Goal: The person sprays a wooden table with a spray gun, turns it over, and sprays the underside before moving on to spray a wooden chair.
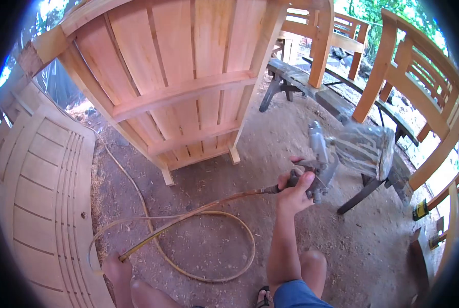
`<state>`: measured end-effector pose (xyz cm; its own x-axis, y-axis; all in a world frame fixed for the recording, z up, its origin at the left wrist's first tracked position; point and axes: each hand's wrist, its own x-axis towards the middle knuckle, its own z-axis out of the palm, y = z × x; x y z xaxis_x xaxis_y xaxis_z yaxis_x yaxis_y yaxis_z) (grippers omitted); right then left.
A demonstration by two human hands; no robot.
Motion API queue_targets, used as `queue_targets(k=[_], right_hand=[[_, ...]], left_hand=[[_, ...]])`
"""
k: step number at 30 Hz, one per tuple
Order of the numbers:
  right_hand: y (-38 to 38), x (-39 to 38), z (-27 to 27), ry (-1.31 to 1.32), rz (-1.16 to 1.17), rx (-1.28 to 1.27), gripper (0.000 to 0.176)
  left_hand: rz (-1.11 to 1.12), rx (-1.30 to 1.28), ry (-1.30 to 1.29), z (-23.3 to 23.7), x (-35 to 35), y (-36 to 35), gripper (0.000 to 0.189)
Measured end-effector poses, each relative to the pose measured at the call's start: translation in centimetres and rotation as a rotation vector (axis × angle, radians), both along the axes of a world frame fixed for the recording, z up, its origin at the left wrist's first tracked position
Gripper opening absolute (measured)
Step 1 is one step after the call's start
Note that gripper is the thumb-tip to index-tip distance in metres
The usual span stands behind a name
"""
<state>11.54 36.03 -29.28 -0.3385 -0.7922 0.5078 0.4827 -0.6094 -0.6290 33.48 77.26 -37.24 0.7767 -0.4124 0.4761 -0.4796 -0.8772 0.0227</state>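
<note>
My right hand (pixel 293 195) is closed around the handle of a metal spray gun (pixel 319 149), at the middle right of the head view. A paint-streaked, translucent cup (pixel 365 149) sits on the gun's right side and looks slightly blurred. From the gun's handle, an air hose (pixel 209 203) runs left across to my left hand (pixel 117 268), whose fingers are wrapped round it low on the left. In front of me stands a slatted piece of bare wooden furniture (pixel 180 97) with crosspieces and short legs. The gun is apart from it.
Hose loops (pixel 252 241) lie on the dirt floor between my hands. A pale slatted wooden panel (pixel 39 205) leans along the left. At right, wooden chairs (pixel 419 87) stand by a dark plank support (pixel 337 102). A yellow-labelled can (pixel 420 209) is at the far right.
</note>
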Motion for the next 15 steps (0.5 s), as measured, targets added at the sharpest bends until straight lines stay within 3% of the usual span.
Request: queue_targets(k=[3, 10, 11, 15], right_hand=[[-0.1, 0.5, -0.9, -0.004, 0.135, -0.133, 0.058], [-0.4, -0.4, -0.2, -0.127, 0.073, -0.041, 0.054], [-0.3, -0.5, -0.1, -0.205, 0.066, -0.032, 0.045], [-0.6, -0.8, -0.4, -0.216, -0.008, 0.018, 0.056]], left_hand=[[0.064, -0.043, -0.003, -1.4, -1.2, 0.2, 0.034], [0.118, -0.107, 0.040, 0.4, -4.5, 0.0, 0.023], [0.125, -0.115, 0.052, 0.3, -4.5, 0.1, 0.020], [0.109, -0.137, 0.027, -0.3, -4.4, -0.1, 0.021]])
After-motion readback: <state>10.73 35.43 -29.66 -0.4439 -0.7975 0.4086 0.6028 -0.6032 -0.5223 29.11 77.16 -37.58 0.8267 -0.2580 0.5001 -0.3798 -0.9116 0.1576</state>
